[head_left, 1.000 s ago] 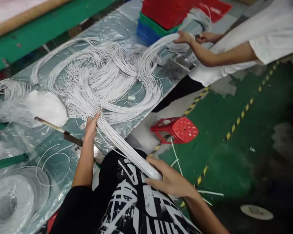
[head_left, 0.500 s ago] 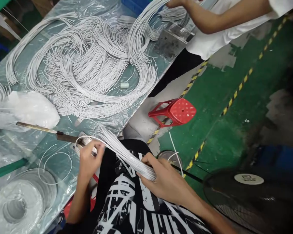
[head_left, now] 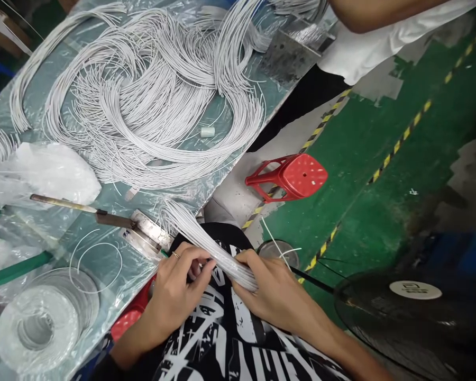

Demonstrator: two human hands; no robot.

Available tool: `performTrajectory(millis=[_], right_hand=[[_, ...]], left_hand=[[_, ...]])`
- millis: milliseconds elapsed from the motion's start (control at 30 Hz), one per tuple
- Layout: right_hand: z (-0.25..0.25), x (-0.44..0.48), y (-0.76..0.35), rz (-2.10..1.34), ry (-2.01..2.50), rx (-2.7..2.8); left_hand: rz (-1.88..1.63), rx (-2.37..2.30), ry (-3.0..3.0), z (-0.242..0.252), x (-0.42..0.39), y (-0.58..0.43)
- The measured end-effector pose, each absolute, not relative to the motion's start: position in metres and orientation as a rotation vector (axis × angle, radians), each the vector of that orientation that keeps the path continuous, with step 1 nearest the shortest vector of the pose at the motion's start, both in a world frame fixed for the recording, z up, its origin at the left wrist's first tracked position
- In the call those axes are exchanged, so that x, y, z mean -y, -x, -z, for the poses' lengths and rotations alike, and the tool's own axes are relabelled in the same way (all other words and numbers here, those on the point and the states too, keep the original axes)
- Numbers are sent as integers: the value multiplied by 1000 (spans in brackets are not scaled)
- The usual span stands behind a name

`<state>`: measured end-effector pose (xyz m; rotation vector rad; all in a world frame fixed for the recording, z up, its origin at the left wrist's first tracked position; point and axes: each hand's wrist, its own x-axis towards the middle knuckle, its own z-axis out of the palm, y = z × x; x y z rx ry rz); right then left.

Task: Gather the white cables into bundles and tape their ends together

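Observation:
Over my lap, my right hand is wrapped round a bundle of white wires, which slants up and left to the table edge. Close against the bundle's left side is my left hand, its thumb and fingers curled together in a pinch. Whatever those fingertips hold, if anything, is hidden. Beyond the bundle's far end, a small metal cutter with a long handle lies at the table edge. A large heap of white wires spreads over the plastic-covered table.
A wire spool and a loose wire loop lie at the left, near a white plastic bag. A co-worker's arm reaches in at top right. A red stool and a black fan stand at the right.
My left hand has moved right and down from beside the cutter to the bundle. The single wire that looped by it no longer shows apart. My right hand keeps its hold.

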<state>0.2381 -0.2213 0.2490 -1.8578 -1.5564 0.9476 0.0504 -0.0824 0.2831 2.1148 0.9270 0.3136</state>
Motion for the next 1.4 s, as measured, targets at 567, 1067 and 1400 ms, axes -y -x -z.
performTrajectory(millis=[567, 1067, 1400], right_hand=[[-245, 210, -240, -988, 1879, 1592], [-234, 194, -250, -1403, 2051, 1077], [-239, 188, -253, -1523, 2012, 931]], left_hand=[[-276, -1020, -2094, -276, 78, -71], [-268, -969, -1968, -265, 94, -62], [-287, -917, -2245, -253, 109, -83]])
